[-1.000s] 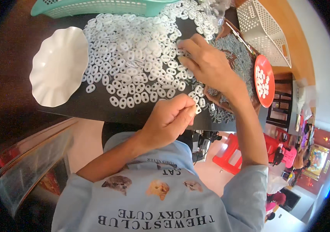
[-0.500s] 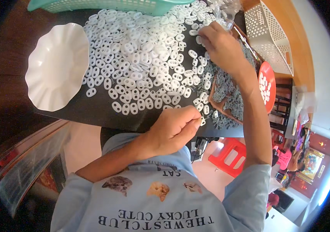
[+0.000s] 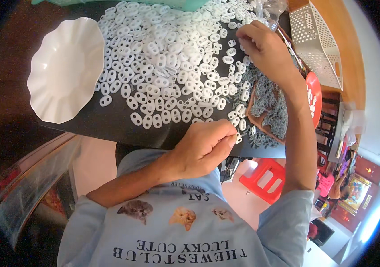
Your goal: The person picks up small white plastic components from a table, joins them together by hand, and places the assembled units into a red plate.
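Note:
Near the table's front edge, my left hand (image 3: 207, 146) is closed in a pinch. Between its thumb and forefinger is a small white oval piece (image 3: 238, 138), mostly covered by the fingers. My right hand (image 3: 266, 50) reaches over the far right of the table, its fingers curled inward. Whether anything sits in those fingertips is hidden. A broad heap of white oval two-hole pieces (image 3: 159, 60) spreads to the left of it. Under my right wrist lies a pile of small dark grey pieces (image 3: 268, 111), with a brown edging strip (image 3: 249, 107) running through it.
A white scalloped dish (image 3: 67, 71) stands at the left. Along the far edge is a green basket (image 3: 172, 3). On the right are a clear plastic bag (image 3: 270, 10), a white perforated basket (image 3: 312, 44) and a red dish (image 3: 316, 91) holding white pieces. A red stool (image 3: 263, 180) stands below.
The view has shifted slightly, so the heap and dish sit higher in the picture. My right hand has moved a little to the right; my left hand keeps its pinch.

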The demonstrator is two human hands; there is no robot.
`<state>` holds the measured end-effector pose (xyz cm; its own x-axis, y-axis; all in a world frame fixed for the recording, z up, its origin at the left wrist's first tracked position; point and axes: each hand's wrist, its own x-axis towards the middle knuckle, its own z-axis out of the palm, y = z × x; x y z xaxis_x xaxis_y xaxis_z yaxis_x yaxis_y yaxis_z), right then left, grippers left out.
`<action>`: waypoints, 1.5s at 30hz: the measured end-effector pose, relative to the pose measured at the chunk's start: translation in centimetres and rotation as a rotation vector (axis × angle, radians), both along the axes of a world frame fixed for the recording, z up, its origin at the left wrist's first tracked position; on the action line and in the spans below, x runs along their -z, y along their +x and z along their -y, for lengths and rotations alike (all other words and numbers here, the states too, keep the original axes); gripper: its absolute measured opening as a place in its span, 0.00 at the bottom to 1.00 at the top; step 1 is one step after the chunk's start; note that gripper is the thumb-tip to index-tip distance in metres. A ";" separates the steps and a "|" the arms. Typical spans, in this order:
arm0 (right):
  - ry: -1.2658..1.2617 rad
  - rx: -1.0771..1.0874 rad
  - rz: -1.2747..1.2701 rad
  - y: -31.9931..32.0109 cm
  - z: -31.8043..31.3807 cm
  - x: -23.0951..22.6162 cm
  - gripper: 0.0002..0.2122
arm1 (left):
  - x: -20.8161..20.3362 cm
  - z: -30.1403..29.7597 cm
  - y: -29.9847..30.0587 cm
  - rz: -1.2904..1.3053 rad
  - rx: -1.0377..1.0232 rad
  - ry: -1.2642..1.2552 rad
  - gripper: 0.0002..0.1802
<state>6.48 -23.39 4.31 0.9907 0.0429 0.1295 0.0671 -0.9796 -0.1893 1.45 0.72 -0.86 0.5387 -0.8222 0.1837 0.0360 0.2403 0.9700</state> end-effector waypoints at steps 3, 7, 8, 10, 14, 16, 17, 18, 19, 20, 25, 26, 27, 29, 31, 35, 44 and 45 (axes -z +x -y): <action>-0.024 -0.038 -0.009 -0.5 -0.5 0.0 0.06 | 0.2 0.0 0.0 -0.013 -0.014 -0.011 0.06; -0.005 -0.049 -0.011 -1.5 -0.6 -0.6 0.06 | 0.1 0.1 0.0 -0.030 -0.004 -0.021 0.06; 0.039 -0.052 -0.047 -1.6 -0.7 -0.7 0.06 | 0.1 0.0 0.0 -0.030 -0.005 -0.018 0.06; 0.037 -0.061 -0.052 -1.7 -1.2 -0.3 0.06 | 0.0 0.0 0.0 0.005 -0.026 -0.006 0.06; -0.030 -0.085 -0.036 -1.4 -1.4 -0.1 0.07 | 0.1 0.0 0.0 -0.006 -0.005 -0.008 0.06; -0.008 -0.085 -0.040 -1.3 -1.4 -0.2 0.07 | 0.1 0.0 -0.2 -0.018 -0.022 -0.017 0.06; 0.013 -0.083 -0.044 -1.2 -1.4 -0.2 0.07 | 0.1 0.1 -0.2 -0.018 -0.025 -0.016 0.06; 0.013 -0.084 -0.044 -1.2 -1.3 -0.2 0.07 | 0.1 0.1 -0.2 -0.012 -0.023 -0.017 0.06; 0.029 -0.103 -0.035 -1.1 -1.2 -0.1 0.07 | 0.1 0.1 -0.2 -0.007 -0.021 -0.019 0.06; 0.044 -0.122 -0.026 -1.1 -1.1 -0.1 0.07 | 0.0 0.1 -0.2 -0.007 -0.022 -0.018 0.06; 0.001 -0.111 -0.043 -0.4 -1.5 0.0 0.08 | 0.2 0.0 -0.2 0.016 -0.033 -0.018 0.05; -0.007 -0.108 -0.048 -0.3 -1.4 0.1 0.08 | 0.2 0.0 -0.2 0.016 -0.034 -0.017 0.05; -0.007 -0.109 -0.049 -0.3 -1.5 0.1 0.08 | 0.2 0.0 -0.2 0.008 -0.031 -0.018 0.05; 0.020 -0.132 -0.046 -0.1 -1.7 0.2 0.08 | 0.3 0.0 -0.2 -0.002 -0.030 -0.019 0.05; 0.018 -0.141 -0.061 0.0 -1.7 0.3 0.08 | 0.2 -0.1 -0.2 0.009 -0.027 -0.003 0.05; 0.061 -0.166 -0.054 0.5 -1.4 0.5 0.08 | 0.2 -0.2 -0.2 0.015 -0.027 -0.001 0.05; 0.632 0.147 -0.058 -3.3 -4.6 -1.7 0.08 | 0.0 -0.5 -0.2 -0.033 -0.018 -0.033 0.08; 0.769 0.191 -0.086 -4.6 -5.6 -1.8 0.08 | 0.0 -0.6 -0.2 -0.037 -0.021 -0.041 0.08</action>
<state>1.85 -17.84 6.06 0.9797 -0.1991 -0.0235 -0.1344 -0.5653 -0.8139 1.24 1.30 -0.85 0.5625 -0.8031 0.1967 0.0662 0.2809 0.9575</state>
